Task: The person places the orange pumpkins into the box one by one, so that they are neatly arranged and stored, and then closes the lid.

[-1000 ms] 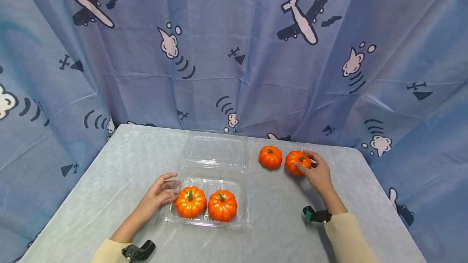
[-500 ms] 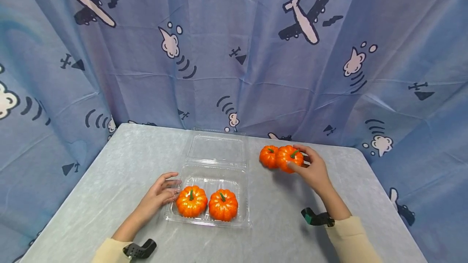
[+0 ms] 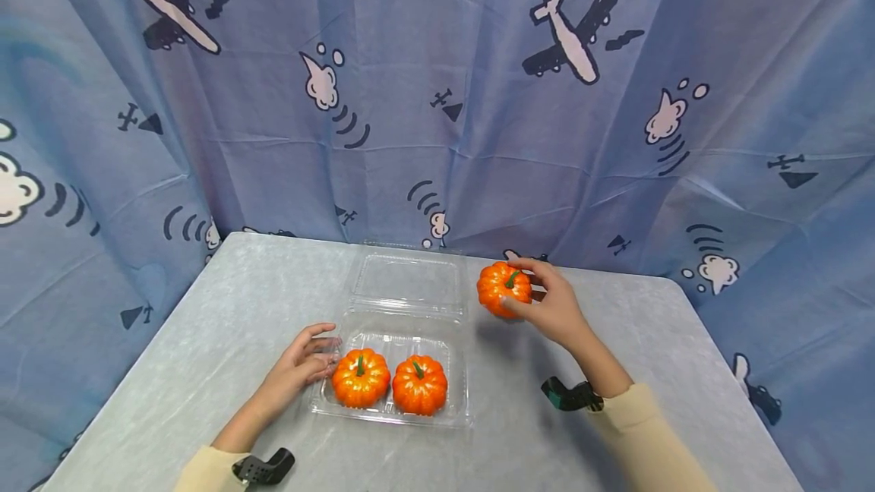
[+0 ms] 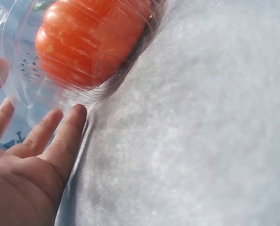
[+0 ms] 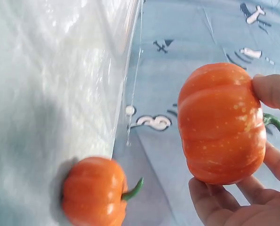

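My right hand (image 3: pixel 554 308) grips a small orange pumpkin (image 3: pixel 503 289) with a green stem, raised off the table. In the right wrist view that pumpkin (image 5: pixel 222 125) is between thumb and fingers, and another pumpkin (image 5: pixel 93 193) stands on the table below; the head view hides this one behind the held pumpkin. A clear plastic clamshell box (image 3: pixel 456 370) lies with its lid (image 3: pixel 409 279) folded back. Two pumpkins sit side by side in it, a left one (image 3: pixel 360 378) and a right one (image 3: pixel 420 386). My left hand (image 3: pixel 295 367) rests at the box's left side, fingers extended against the wall.
A pale grey cloth covers the table (image 3: pixel 225 310). Behind it hangs a blue curtain (image 3: pixel 383 97) printed with airplanes, close to the table's back edge. Each wrist wears a black band, one on the left (image 3: pixel 263 468) and one on the right (image 3: pixel 573 395).
My right hand has lifted its pumpkin and carried it left, until it covers the other loose pumpkin in the head view. The left hand and the box stay in place.
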Demonstrator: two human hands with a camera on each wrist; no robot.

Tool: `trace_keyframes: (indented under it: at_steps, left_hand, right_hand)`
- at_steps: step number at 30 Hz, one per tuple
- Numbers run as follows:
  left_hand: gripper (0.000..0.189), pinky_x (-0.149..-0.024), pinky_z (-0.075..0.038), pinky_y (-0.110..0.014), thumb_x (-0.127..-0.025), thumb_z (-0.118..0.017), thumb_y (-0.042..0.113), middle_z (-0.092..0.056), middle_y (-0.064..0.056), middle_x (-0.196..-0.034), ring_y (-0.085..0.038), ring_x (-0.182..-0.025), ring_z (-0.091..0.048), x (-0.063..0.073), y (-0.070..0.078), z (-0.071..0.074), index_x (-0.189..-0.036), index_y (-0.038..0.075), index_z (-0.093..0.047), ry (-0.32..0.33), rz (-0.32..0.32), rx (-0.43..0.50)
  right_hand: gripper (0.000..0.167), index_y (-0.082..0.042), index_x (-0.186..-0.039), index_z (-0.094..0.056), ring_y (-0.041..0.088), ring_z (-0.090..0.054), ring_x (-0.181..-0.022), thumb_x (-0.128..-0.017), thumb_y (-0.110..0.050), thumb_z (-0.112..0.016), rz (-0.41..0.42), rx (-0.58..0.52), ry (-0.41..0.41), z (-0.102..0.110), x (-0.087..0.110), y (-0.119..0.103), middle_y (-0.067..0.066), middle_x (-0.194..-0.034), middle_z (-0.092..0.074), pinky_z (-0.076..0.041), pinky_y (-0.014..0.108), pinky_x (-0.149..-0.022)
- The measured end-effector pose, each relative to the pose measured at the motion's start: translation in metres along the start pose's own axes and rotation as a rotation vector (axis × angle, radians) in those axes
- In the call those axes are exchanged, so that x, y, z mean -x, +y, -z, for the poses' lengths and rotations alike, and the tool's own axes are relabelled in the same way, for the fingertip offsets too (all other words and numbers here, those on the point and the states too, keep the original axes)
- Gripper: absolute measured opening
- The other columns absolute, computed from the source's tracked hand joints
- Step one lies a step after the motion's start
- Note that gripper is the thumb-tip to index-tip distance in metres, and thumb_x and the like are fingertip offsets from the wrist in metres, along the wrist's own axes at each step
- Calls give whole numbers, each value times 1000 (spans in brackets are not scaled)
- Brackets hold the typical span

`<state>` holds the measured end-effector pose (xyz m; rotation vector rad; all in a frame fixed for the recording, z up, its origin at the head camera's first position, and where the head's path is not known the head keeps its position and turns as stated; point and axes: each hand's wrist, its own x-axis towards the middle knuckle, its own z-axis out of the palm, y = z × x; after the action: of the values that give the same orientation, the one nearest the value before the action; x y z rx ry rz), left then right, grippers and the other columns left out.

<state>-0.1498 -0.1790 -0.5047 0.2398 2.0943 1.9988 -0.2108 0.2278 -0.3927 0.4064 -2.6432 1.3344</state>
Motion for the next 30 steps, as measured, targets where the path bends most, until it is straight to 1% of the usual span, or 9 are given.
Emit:
trace_keyframes:
  at_steps: [3,5,7,8,10,14,20,27,30]
  left_hand:
    - [56,-88,-53,-26,-92,-50,3,-42,-32,-139,-19,-111,-59,0,-1,0,-144,5,-31,-4,-6,5]
    - [56,-88,-53,-26,-92,-50,3,-41,-32,-139,-19,-111,-59,0,-1,0,-144,4,-30,-6,-7,8]
    - [56,-88,-53,-26,-92,-50,3,-41,-33,-139,-19,-111,-59,0,-1,0,-144,4,-30,-10,-8,13]
    - [56,-88,-53,-26,-92,-50,3,-41,-33,-139,-19,-111,-59,0,-1,0,-145,3,-29,-11,-9,16]
    - [56,-89,-53,-26,-93,-50,3,-40,-33,-140,-19,-112,-59,0,-1,0,-145,3,-29,-14,-10,18]
    - [57,-89,-53,-26,-93,-49,2,-40,-33,-140,-21,-112,-59,0,0,1,-145,2,-28,-17,-12,26]
    - [57,-89,-53,-25,-92,-50,3,-40,-32,-140,-20,-112,-59,1,1,1,-145,3,-28,-18,-2,25]
    - [57,-88,-53,-25,-92,-50,3,-40,-32,-140,-35,-119,-55,2,3,0,-145,4,-30,-13,6,17]
    - [57,-89,-53,-26,-92,-50,3,-39,-33,-140,-36,-119,-55,2,3,-1,-145,4,-29,-14,5,21]
  right_hand:
    - [57,-12,-129,-58,32,-56,-111,-76,-15,-80,17,-10,-25,-7,-3,-8,13,-141,-48,-51,48,-91]
    - [56,-12,-127,-58,34,-52,-121,-75,-12,-81,29,-23,-43,-12,-5,-14,15,-144,-45,-51,49,-93]
    - [56,-13,-127,-59,37,-43,-131,-75,-12,-81,43,-27,-64,-18,-7,-20,17,-142,-46,-51,51,-94]
    - [56,-13,-126,-59,38,-42,-132,-74,-12,-81,55,-29,-75,-20,-8,-22,17,-140,-48,-51,50,-94]
    - [56,-12,-126,-60,36,-45,-130,-74,-12,-81,86,-26,-93,-26,-11,-27,15,-135,-52,-52,49,-93]
    - [60,-11,-127,-58,29,-60,-106,-72,-14,-83,129,-2,-129,-37,-16,-34,11,-126,-58,-54,45,-89]
    - [69,-7,-132,-54,28,-60,-108,-71,-18,-84,145,-3,-189,-53,-22,-43,14,-128,-56,-55,42,-89]
    - [65,-9,-128,-58,21,-59,-106,-70,-18,-85,195,6,-265,-75,-28,-51,8,-126,-58,-54,36,-91]
    - [64,-10,-128,-58,19,-59,-105,-70,-19,-85,227,10,-314,-83,-31,-56,6,-125,-61,-54,35,-92]
